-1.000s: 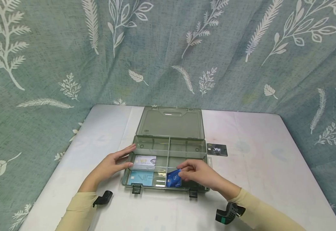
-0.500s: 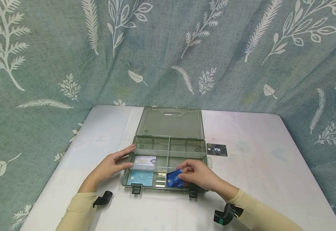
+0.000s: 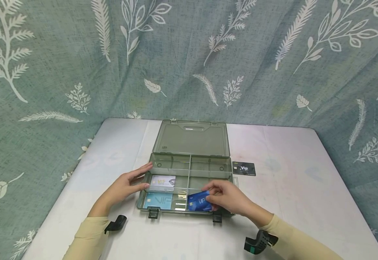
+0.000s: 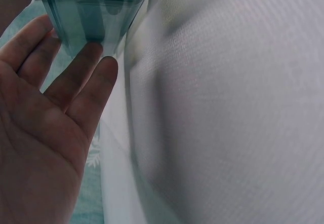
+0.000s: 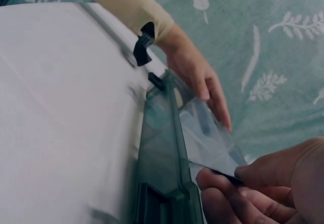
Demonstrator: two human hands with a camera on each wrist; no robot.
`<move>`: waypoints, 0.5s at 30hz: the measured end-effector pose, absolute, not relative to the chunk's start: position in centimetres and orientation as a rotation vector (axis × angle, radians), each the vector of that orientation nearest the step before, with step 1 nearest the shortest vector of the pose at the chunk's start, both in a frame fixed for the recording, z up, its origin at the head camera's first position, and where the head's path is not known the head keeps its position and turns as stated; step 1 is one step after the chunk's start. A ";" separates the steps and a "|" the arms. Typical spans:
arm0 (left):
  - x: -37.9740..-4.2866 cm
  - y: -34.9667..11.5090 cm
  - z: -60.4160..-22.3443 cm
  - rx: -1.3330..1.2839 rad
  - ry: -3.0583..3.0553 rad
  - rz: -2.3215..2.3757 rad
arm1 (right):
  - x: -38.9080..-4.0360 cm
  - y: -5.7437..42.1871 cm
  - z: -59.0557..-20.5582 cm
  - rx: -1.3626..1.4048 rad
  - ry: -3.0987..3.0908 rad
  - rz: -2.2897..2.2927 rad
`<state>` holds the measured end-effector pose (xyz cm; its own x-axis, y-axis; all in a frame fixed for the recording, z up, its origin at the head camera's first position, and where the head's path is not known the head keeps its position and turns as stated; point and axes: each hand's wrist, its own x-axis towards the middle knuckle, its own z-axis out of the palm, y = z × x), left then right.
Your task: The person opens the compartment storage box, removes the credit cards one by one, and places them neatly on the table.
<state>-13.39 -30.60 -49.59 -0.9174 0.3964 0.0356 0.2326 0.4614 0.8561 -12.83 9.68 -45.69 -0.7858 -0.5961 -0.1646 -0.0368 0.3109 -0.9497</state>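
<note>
A blue VIP card [image 3: 199, 201] lies tilted in the front right compartment of a green see-through plastic box [image 3: 189, 213]. My right hand [image 3: 225, 195] pinches the card's right edge between thumb and fingers. In the right wrist view the card's thin edge [image 5: 215, 169] shows between the fingertips. My left hand [image 3: 124, 186] rests against the box's left side with fingers spread and fairly straight. A white VIP card [image 3: 163, 182] lies in the middle left compartment, and a light blue VIP card [image 3: 158, 200] in the front left one.
The box's lid [image 3: 191, 137] lies folded back behind it. A black VIP card [image 3: 244, 168] lies on the white table [image 3: 286, 173] by the box's right side. Two dark latches [image 3: 217, 217] hang at the box's front. A leaf-patterned curtain [image 3: 176, 57] stands behind the table.
The blue card has shifted slightly right with my right hand and now shows more of its face. My left hand has stayed at the box's left side.
</note>
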 end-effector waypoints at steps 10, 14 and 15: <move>-13.3 -30.6 -49.5 0.543 2.532 1.451 | -13.1 11.1 -45.7 -0.542 2.168 -1.492; -13.4 -30.6 -49.5 0.545 2.527 1.456 | -13.3 11.7 -45.6 -0.531 2.168 -1.512; -13.4 -30.6 -49.5 0.544 2.526 1.456 | -13.3 11.9 -45.6 -0.528 2.169 -1.517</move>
<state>-13.38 -30.59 -49.51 -0.9178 0.3960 0.0301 0.2244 0.4547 0.8619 -13.30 11.87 -45.60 -0.8305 -0.5404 -0.1349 -0.0585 0.3256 -0.9437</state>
